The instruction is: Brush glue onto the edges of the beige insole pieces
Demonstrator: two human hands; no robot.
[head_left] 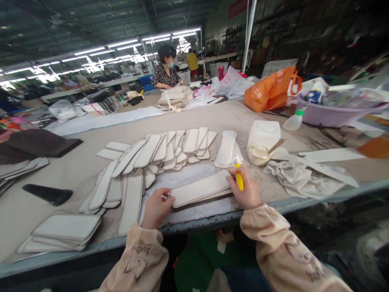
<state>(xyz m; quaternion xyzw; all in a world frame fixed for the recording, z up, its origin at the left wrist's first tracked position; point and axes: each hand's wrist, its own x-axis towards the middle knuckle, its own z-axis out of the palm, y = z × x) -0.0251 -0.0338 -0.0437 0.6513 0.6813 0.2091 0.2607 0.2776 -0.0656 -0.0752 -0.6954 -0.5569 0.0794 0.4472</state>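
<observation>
A long off-white strip with rounded corners and a darker edge point(202, 187) lies near the table's front edge, on top of at least one similar strip. My left hand point(157, 207) pinches its left end between thumb and fingers. At its right end, my right hand point(245, 190) has its fingers closed on the corner. That same hand also holds a small tool with a yellow handle point(239, 180), whose pale tip points up and away; its exact kind is not plain. Behind the strip, many similar white pieces point(148, 150) lie overlapped in a curved row.
Right of the row stand a short stack of white pieces point(225, 149), a white plastic container point(263, 140) with a stick in it, and a crumpled cloth point(299, 176). An orange bag point(269, 91) and purple basin point(337, 107) lie behind. Left: a black tapered object point(48, 194), stacked pieces point(65, 227).
</observation>
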